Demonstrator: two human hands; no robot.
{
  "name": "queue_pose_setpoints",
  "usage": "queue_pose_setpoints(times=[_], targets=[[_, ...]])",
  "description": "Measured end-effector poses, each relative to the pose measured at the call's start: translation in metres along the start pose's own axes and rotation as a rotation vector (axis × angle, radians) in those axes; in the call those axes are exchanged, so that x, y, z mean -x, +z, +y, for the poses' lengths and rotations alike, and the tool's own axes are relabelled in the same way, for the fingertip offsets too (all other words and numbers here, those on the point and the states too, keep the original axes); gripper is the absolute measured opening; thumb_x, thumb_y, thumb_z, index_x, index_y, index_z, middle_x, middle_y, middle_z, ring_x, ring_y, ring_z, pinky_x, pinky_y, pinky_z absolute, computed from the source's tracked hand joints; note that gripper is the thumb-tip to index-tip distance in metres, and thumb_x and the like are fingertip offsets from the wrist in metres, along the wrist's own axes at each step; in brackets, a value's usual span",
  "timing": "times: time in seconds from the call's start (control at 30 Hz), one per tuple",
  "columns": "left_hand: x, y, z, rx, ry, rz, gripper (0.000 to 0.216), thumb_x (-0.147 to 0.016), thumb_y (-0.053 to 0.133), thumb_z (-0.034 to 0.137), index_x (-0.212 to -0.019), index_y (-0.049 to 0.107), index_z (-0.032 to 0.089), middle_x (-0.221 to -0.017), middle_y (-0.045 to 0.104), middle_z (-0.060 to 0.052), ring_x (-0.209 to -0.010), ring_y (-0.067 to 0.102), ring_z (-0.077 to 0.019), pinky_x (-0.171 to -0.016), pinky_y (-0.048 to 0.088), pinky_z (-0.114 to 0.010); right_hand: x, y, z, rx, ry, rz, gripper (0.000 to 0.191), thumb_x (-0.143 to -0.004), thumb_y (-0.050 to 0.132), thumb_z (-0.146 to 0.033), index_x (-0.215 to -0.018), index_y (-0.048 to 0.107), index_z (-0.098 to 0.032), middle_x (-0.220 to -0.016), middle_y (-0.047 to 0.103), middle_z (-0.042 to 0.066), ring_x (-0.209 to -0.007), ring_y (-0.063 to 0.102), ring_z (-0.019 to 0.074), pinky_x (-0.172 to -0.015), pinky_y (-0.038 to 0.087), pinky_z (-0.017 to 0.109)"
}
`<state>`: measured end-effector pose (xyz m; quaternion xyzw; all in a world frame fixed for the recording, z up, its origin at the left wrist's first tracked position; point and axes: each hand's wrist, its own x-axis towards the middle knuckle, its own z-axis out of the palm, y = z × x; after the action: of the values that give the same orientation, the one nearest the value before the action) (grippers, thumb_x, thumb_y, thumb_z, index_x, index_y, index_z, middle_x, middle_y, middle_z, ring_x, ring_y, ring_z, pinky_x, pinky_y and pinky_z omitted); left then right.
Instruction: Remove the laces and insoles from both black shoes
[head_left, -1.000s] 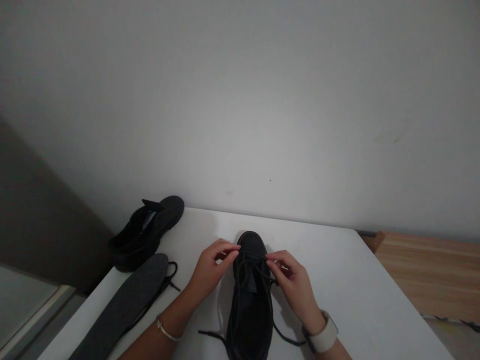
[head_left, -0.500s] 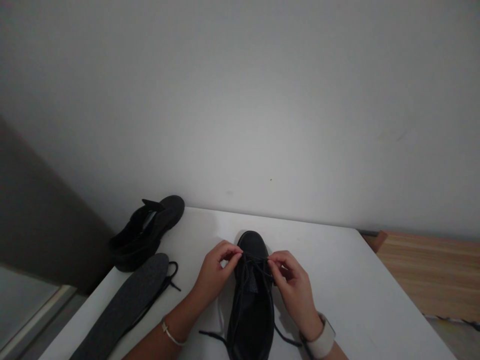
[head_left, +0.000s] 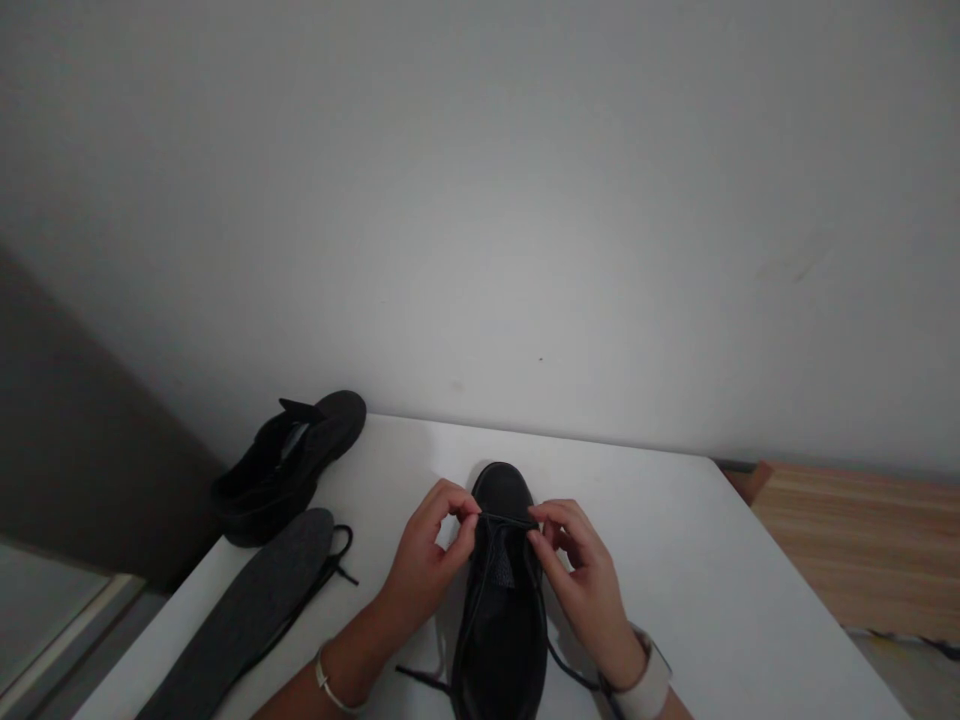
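Observation:
A black lace-up shoe (head_left: 501, 640) lies in front of me, its toe pointing to the wall. A black shoelace (head_left: 508, 520) stretches across its front opening between my two hands. My left hand (head_left: 435, 535) pinches the lace at the shoe's left edge with thumb and forefinger. On the opposite edge, my right hand (head_left: 577, 560) holds the lace between thumb and fingertips. Loose lace ends trail on the table at both sides of the shoe. Its tongue shows below the stretched lace.
A second black shoe (head_left: 289, 465), with no lace visible in it, stands at the table's back left corner. Nearer lies a dark grey insole (head_left: 247, 610) with another black lace (head_left: 341, 555) beside it. The white table (head_left: 675, 560) meets the wall; a wooden surface (head_left: 862, 540) is at right.
The lace across the shoe's front now lies straighter, pulled tight between my hands. Both hands stay at the shoe's edges, their fingers slightly shifted. The other items have not moved.

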<state>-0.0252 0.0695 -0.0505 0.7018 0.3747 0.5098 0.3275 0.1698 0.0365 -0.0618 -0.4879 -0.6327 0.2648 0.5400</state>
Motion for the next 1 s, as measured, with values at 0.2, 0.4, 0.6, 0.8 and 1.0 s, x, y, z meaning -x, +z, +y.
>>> queue_pose_setpoints(times=[0.2, 0.4, 0.6, 0.8, 1.0], targets=[[0.003, 0.003, 0.006, 0.016, 0.041, -0.047, 0.012, -0.090, 0.051, 0.012, -0.087, 0.058, 0.021, -0.084, 0.056, -0.002, -0.080, 0.057, -0.0168, -0.073, 0.046, -0.027, 0.000, -0.003, -0.006, 0.021, -0.058, -0.041, 0.015, -0.092, 0.063, -0.024, -0.104, 0.070, -0.026, -0.099, 0.061, 0.006, -0.076, 0.057, 0.0171, -0.067, 0.048, 0.030], [0.003, 0.001, 0.009, 0.022, 0.079, -0.076, 0.011, -0.089, 0.054, 0.012, -0.086, 0.060, 0.021, -0.083, 0.058, -0.002, -0.078, 0.058, -0.0165, -0.070, 0.046, -0.027, 0.002, -0.004, -0.014, 0.011, -0.058, -0.123, 0.010, -0.092, 0.063, -0.025, -0.097, 0.072, -0.026, -0.100, 0.062, 0.006, -0.084, 0.059, 0.0191, -0.069, 0.047, 0.030], [0.002, 0.002, 0.002, 0.043, 0.036, -0.051, 0.012, -0.092, 0.054, 0.013, -0.096, 0.061, 0.021, -0.092, 0.060, -0.004, -0.087, 0.059, -0.0178, -0.079, 0.048, -0.030, -0.004, -0.004, -0.010, -0.138, 0.105, 0.000, 0.016, -0.095, 0.059, -0.035, -0.088, 0.065, -0.022, -0.080, 0.064, 0.003, -0.072, 0.058, 0.0176, -0.064, 0.045, 0.028], [0.001, 0.001, -0.012, 0.060, -0.024, -0.076, 0.029, -0.096, 0.051, 0.021, -0.124, 0.056, 0.022, -0.127, 0.058, -0.011, -0.122, 0.052, -0.0245, -0.105, 0.042, -0.043, -0.024, -0.005, -0.002, -0.284, 0.237, 0.122, 0.027, -0.090, 0.064, -0.046, -0.083, 0.063, -0.020, -0.069, 0.058, -0.001, -0.056, 0.049, 0.0127, -0.054, 0.042, 0.026], [0.004, 0.000, -0.015, -0.010, -0.108, -0.142, 0.029, -0.099, 0.049, 0.028, -0.125, 0.057, 0.022, -0.126, 0.064, -0.011, -0.121, 0.057, -0.0253, -0.107, 0.042, -0.045, -0.043, -0.006, -0.004, -0.312, 0.222, 0.125, 0.027, -0.089, 0.066, -0.045, -0.082, 0.062, -0.019, -0.071, 0.056, -0.002, -0.055, 0.049, 0.0112, -0.054, 0.041, 0.025]])
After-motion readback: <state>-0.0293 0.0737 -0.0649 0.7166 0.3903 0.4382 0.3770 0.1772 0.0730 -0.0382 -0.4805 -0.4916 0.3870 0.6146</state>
